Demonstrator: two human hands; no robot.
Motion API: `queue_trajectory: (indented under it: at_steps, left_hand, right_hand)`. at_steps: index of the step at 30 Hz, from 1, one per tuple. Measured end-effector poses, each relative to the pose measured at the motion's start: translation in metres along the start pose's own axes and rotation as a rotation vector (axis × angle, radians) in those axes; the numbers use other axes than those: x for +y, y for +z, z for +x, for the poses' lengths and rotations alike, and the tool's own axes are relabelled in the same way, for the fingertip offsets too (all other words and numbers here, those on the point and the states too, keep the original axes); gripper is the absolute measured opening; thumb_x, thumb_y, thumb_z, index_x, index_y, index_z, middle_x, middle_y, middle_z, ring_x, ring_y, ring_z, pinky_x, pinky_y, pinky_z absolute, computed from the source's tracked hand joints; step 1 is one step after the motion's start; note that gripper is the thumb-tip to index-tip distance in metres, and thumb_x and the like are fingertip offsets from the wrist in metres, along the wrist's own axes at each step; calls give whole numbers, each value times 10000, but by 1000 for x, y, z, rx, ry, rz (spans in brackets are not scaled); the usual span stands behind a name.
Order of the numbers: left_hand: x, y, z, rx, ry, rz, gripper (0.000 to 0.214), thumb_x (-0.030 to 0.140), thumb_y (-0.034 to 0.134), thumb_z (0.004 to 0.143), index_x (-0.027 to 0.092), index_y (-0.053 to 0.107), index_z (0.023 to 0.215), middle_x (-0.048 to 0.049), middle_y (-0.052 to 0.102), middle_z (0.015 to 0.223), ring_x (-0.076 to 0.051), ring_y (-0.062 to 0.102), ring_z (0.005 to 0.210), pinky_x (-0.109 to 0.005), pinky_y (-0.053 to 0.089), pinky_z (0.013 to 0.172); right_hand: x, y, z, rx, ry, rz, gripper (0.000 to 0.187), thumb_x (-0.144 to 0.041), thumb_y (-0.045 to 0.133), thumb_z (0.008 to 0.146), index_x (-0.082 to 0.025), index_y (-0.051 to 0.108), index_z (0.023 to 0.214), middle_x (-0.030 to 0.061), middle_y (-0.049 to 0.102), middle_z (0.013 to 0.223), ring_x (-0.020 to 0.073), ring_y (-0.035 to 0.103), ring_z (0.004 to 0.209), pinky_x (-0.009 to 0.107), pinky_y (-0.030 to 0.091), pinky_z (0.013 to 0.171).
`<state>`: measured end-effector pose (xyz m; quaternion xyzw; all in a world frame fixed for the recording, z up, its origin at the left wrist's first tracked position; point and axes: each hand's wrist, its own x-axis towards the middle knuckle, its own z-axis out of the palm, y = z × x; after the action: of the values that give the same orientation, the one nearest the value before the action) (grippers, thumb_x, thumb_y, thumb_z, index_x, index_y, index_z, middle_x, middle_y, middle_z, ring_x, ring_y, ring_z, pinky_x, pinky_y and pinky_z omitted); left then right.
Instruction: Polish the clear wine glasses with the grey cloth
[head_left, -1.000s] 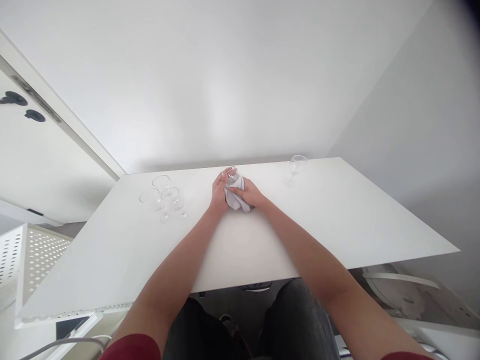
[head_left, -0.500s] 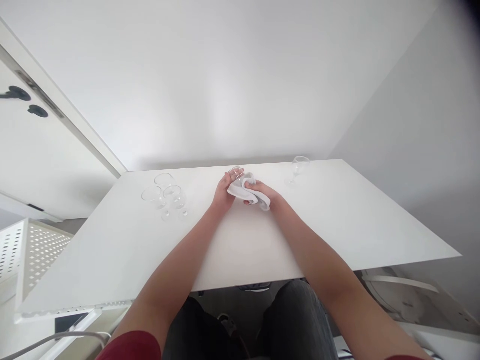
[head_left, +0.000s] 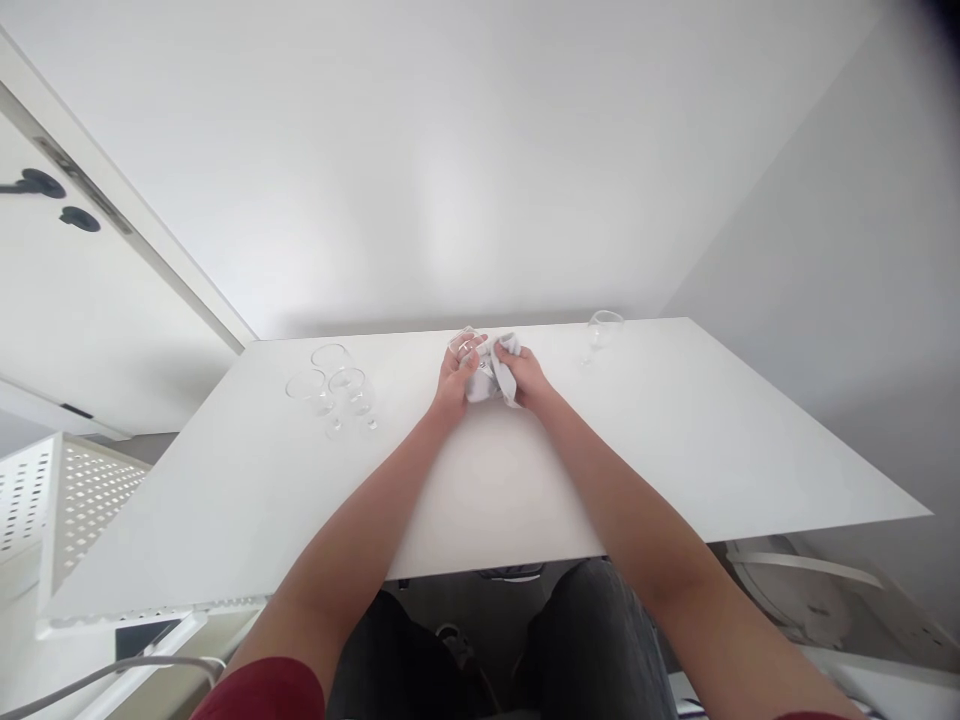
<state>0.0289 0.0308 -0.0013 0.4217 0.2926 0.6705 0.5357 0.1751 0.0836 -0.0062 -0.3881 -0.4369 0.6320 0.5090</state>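
And nothing to read out here: not one word, label, brand, number or sign comes up legible anywhere in view!

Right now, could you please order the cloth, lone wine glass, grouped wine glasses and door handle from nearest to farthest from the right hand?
From the right hand, in the head view:
1. White cloth, in its grip.
2. Lone wine glass, right.
3. Three grouped wine glasses, left.
4. Black door handle, far left.

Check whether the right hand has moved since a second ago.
Yes: the right hand, holding the cloth, is slightly further right, nearer the table's far right corner.
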Motion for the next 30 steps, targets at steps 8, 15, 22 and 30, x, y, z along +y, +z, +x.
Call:
queue_trajectory:
  at_steps: [8, 15, 22, 30]
  left_hand:
    - [5, 4, -4, 23, 178, 109, 626, 438, 842, 766, 325, 548, 1307, -104, 509, 1500, -228, 624, 1170, -348, 505, 961]
    - [0, -1, 1, -26, 283, 145, 650, 394, 894, 715, 318, 549, 1260, -97, 530, 1471, -192, 659, 1079, -346, 543, 931]
    - [5, 10, -7, -99, 291, 261, 625, 349, 919, 685, 269, 574, 1201, -120, 608, 1378, -228, 658, 1116, -401, 527, 959]
    - [5, 4, -4, 44, 261, 151, 624, 378, 862, 766, 347, 472, 1252, -86, 561, 1404, -242, 662, 1167, -389, 537, 932]
  right_hand:
    - [2, -5, 1, 236, -11, 107, 258, -439, 710, 792, -220, 620, 894, 35, 698, 823, 206, 651, 799, 307, 538, 687]
    - [-2, 8, -13, -171, 147, 36, 328, -264, 834, 562, -162, 659, 819, 36, 692, 762, 194, 613, 729, 311, 482, 699]
    - [4, 3, -7, 68, -10, -121, 314, -353, 823, 523, -166, 641, 697, -11, 617, 651, 139, 516, 626, 285, 409, 607]
    - [3, -22, 6, 713, -237, -372, 275, -482, 609, 804, -230, 570, 907, 54, 661, 892, 215, 619, 841, 334, 512, 734]
